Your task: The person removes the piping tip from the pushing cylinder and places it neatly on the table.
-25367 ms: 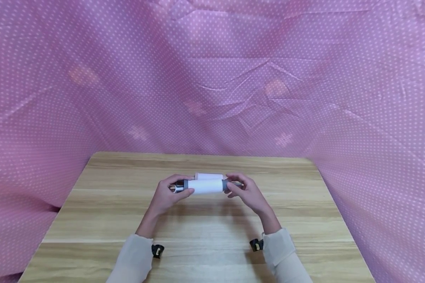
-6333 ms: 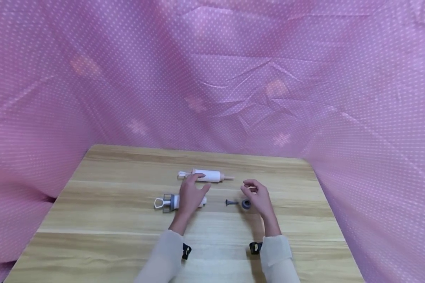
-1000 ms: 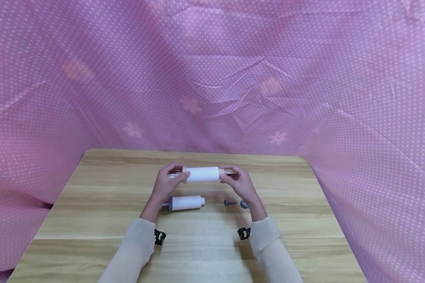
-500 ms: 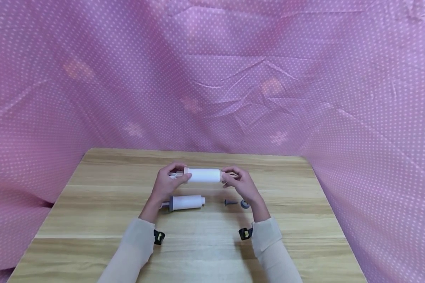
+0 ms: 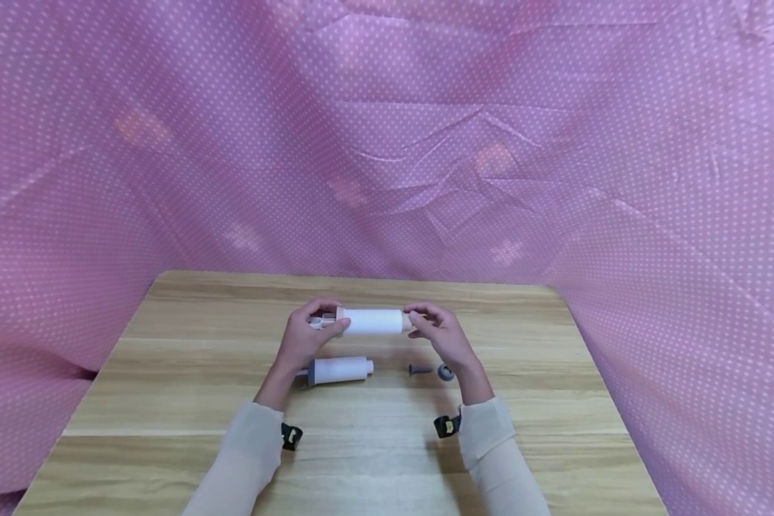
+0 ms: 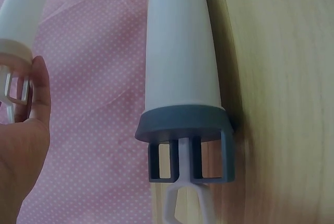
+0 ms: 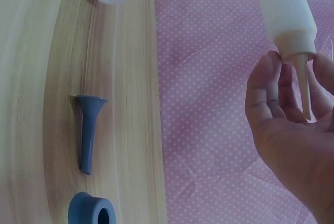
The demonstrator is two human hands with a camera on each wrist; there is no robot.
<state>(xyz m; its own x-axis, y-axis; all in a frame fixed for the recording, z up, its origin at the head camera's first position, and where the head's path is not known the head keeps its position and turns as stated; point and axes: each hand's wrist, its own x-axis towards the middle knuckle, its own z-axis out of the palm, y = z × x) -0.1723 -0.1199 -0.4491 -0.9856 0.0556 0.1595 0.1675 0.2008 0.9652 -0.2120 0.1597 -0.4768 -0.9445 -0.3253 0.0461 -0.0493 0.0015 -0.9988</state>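
Held level, raised above the pale wood-grain table and just beyond a white plastic-looking cylinder with a blue-grey collar: a white plastic-looking cylinder with peach collars, complete with slim peach spout and white loop handle. Grasped at the handle end by the bare left hand; pinched at the spout collar by the bare right hand. Near the right end of the blue-grey-collared cylinder, a tapered blue-grey nozzle, lying with flared end towards it; farther right, a squat blue-grey ring cap, close by the right arm. Partly hidden by the left arm: the same cylinder's handle end. Well behind it, pink white-dotted cloth. Impossible to see into either opaque cylinder; visible in the ring cap, only a dark opening.
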